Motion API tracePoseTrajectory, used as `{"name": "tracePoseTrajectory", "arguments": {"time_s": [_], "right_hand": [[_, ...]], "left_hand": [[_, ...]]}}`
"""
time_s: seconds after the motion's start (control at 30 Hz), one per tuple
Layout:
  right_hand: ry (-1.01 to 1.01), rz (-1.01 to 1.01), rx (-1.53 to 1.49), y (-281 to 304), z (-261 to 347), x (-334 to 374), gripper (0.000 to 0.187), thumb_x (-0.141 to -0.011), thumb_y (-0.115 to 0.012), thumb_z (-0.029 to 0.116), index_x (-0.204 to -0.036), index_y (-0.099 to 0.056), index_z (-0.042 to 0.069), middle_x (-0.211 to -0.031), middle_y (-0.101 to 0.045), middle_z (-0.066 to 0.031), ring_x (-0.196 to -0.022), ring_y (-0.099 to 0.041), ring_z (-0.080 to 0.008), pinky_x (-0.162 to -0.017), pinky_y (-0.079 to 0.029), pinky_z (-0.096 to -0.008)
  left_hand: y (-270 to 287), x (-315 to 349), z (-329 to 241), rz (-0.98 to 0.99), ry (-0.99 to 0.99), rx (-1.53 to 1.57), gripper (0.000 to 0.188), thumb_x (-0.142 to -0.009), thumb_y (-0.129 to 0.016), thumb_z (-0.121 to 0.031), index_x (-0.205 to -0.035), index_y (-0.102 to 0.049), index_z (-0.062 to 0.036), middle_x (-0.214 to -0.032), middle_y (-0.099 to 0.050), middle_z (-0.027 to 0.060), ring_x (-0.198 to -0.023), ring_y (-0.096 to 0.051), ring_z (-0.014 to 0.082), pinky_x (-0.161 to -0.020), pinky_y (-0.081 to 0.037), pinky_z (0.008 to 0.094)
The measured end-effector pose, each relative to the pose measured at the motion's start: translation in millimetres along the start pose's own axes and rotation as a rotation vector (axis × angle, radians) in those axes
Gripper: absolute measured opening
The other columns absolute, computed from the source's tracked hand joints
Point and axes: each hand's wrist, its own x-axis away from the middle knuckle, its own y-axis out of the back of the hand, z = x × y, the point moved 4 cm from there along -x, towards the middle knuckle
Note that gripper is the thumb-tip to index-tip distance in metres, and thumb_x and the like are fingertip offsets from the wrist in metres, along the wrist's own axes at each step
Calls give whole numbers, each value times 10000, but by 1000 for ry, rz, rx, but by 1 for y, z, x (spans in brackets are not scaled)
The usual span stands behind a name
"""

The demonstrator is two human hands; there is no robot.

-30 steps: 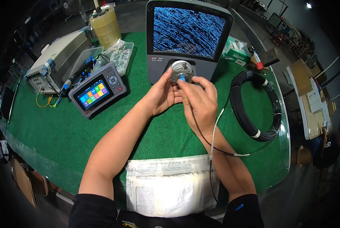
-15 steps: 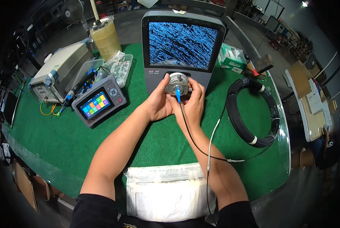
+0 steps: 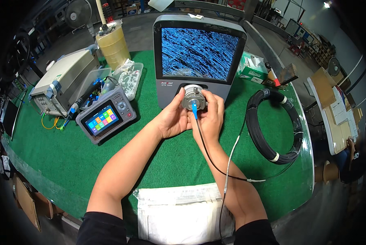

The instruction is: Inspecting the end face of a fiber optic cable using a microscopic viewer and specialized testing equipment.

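Both my hands are wrapped round a round metal adapter mount (image 3: pixel 193 98) on the front of a grey inspection microscope (image 3: pixel 172 92). My left hand (image 3: pixel 170 120) is closed on its left side, the thumb along the rim. My right hand (image 3: pixel 210 118) grips the right side, with its fingers curled around. A blue fibre-optic connector (image 3: pixel 194 109) sits in the front of the mount, and its black cable (image 3: pixel 207 153) runs down over my right forearm. Above, the microscope's screen (image 3: pixel 199 51) shows a streaky blue and black pattern.
A handheld tester (image 3: pixel 105 118) with a lit colour screen lies to the left, before a beige bench instrument (image 3: pixel 64 79) and a clear plastic box (image 3: pixel 130 81). At right are a black cable coil (image 3: pixel 254 130) and a green-and-white tissue box (image 3: pixel 251 67). A white padded sheet (image 3: pixel 183 214) lies near me.
The streaks on the screen have changed pattern. My whole view has shifted a little, so the things on the table appear slightly lower. Both hands keep their hold on the mount.
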Motion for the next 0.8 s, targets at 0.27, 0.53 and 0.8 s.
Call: {"name": "tracePoseTrajectory", "arguments": {"time_s": [0.27, 0.53, 0.8], "right_hand": [[-40, -14, -21, 0, 5, -1, 671, -700, -807, -16, -1322, -595, 123, -1193, -560, -139, -1107, -583, -355, -900, -520, -435], [52, -6, 16, -1, 2, 0, 653, -776, -873, 75, -1346, -554, 83, -1271, -532, -142, -1070, -633, -271, -742, -596, -310], [9, 37, -21, -2, 1, 3, 645, -822, -835, 52, -1395, -542, 101, -1297, -507, -146, -1092, -630, -260, -772, -613, -304]], "left_hand": [[-1, 0, -1, -8, -38, -5, 706, -1041, -389, -684, -1471, -488, -132, -1360, -635, 152, -1220, -645, 300, -1080, -514, 482], [1, 0, 1, 22, -35, 2, 710, -1044, -394, -676, -1463, -495, -111, -1354, -638, 170, -1235, -643, 315, -1074, -516, 495], [2, 2, 0, -4, -44, -14, 691, -1042, -423, -658, -1454, -502, -110, -1333, -649, 165, -1203, -660, 313, -1050, -535, 494]]}}
